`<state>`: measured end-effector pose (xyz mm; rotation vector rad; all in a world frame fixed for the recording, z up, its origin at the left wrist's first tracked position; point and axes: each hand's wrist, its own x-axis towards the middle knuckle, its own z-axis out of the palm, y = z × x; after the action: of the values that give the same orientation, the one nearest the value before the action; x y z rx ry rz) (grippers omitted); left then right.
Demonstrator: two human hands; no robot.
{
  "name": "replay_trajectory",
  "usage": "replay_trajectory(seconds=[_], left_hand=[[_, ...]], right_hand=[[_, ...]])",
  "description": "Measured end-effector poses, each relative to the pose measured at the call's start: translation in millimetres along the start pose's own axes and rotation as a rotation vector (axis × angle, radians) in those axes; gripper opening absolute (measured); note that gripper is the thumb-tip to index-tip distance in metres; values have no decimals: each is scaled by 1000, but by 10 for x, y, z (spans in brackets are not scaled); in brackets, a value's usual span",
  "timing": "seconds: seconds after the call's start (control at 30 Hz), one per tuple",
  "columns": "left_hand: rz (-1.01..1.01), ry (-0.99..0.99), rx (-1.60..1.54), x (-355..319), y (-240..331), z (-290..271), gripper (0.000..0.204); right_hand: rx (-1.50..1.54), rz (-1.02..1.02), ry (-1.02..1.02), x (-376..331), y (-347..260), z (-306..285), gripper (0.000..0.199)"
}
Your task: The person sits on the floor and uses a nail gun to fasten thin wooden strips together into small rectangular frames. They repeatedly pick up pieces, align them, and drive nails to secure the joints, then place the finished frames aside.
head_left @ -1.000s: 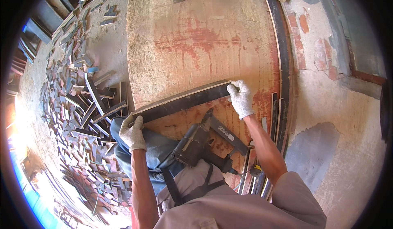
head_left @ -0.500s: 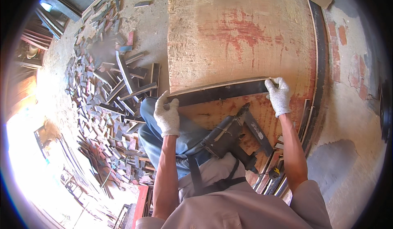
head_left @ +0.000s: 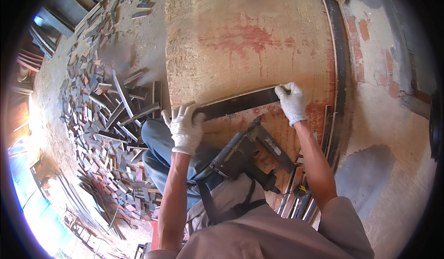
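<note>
A long black-faced wooden strip [head_left: 240,104] lies across the plywood board [head_left: 208,69] in front of me, its pale edge facing away. My right hand [head_left: 292,102], in a white knit glove, pinches the strip's right end between thumb and fingers. At the other end rests my left hand [head_left: 184,128], gloved too, with its fingers spread and its thumb side against the strip; the strip's left tip is hidden behind it. Close to my lap, between my forearms, lies a dark nail gun [head_left: 249,155] that neither hand touches.
Left of the board, a heap of small wood offcuts [head_left: 106,162] and longer strips [head_left: 122,95] covers the floor. Another long dark strip [head_left: 341,51] runs along the board's right edge, beside a worn wall [head_left: 370,101]. More narrow strips [head_left: 291,194] lie by my right elbow.
The whole view has shifted, so things sit farther left. My left hand has slid inward along the strip and its fingers have spread. My right hand keeps its pinch.
</note>
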<state>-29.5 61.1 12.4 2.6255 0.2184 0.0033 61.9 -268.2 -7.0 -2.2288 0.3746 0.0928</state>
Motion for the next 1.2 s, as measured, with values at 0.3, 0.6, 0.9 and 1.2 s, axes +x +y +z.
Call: replay_trajectory(seconds=[0.3,0.6,0.9,1.2], left_hand=[[40,-16,45,64,185,-26,46],[4,-78,-233,417,902,486,27],[-41,44,-226,403,936,567,14],[-51,45,-190,406,990,579,11]], right_hand=[[23,84,-13,31,41,-1,20],[-19,126,-60,19,-139,-30,20],[-304,-339,1,-685,-261,-318,51],[-249,369,-774,-2042,-475,-90,108]])
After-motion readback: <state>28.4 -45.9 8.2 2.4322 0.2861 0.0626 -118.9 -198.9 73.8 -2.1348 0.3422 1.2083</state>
